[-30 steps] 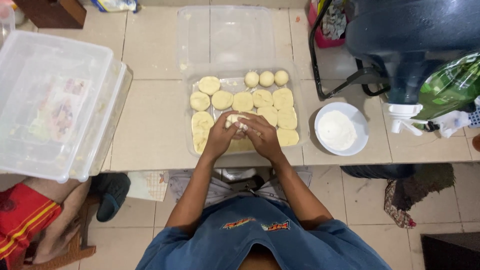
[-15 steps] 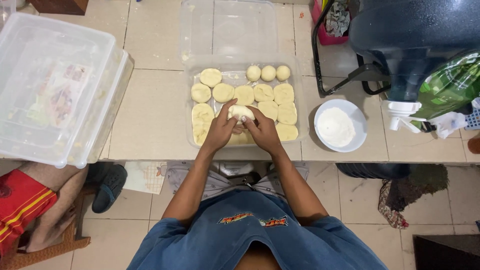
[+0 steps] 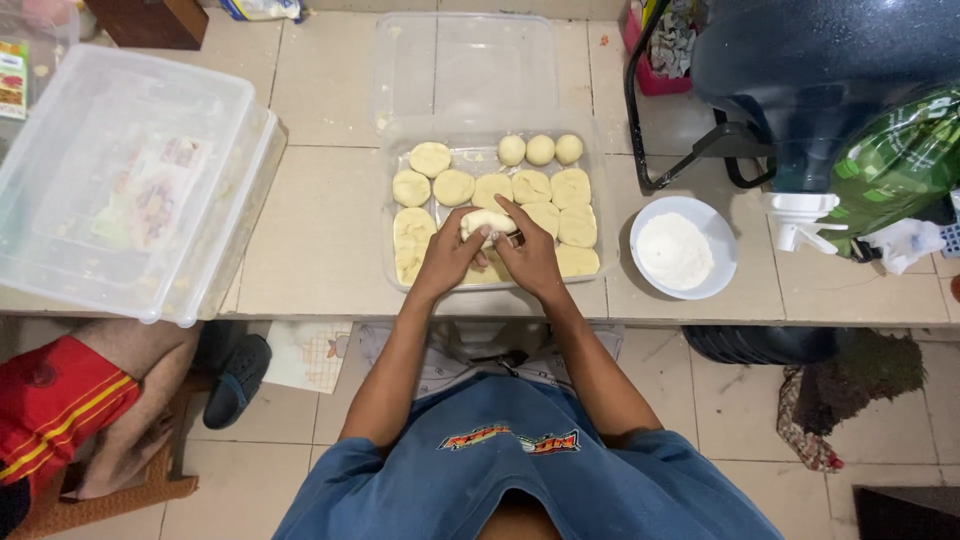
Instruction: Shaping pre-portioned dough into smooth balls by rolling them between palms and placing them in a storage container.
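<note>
pale dough fills a clear rectangular plastic tray [image 3: 392, 262] that sits on the tiled beige surface [image 3: 320, 210], right in front of the person. both hands meet over the near middle of the tray. the left hand [image 3: 452, 256] and the right hand [image 3: 530, 255] are cupped around one oval lump of soft white dough [image 3: 487, 221], fingers curled and pinching it from either side, thumbs on top; the lump is lifted just above the other pieces.

around it lie flattened yellowish dough discs [image 3: 455, 187] in rows, touching one another, and at the far right corner of the tray three small round dough balls [image 3: 540, 149] sit in a line. a clear plastic lid [image 3: 462, 62] lies just beyond the tray, on the far side.

right of the tray, just beside it, stands a round white bowl of white flour [image 3: 682, 247]. farther right is a dark blue water jug on a black stand [image 3: 800, 80], with a green plastic bag [image 3: 895, 165] next to it. on the left part of the surface rests a large clear plastic storage box [image 3: 120, 180], well apart from the tray. below it, near the left edge, another person's leg in red shorts [image 3: 60, 400] shows beside a dark sandal [image 3: 238, 378] on the tiled floor.
</note>
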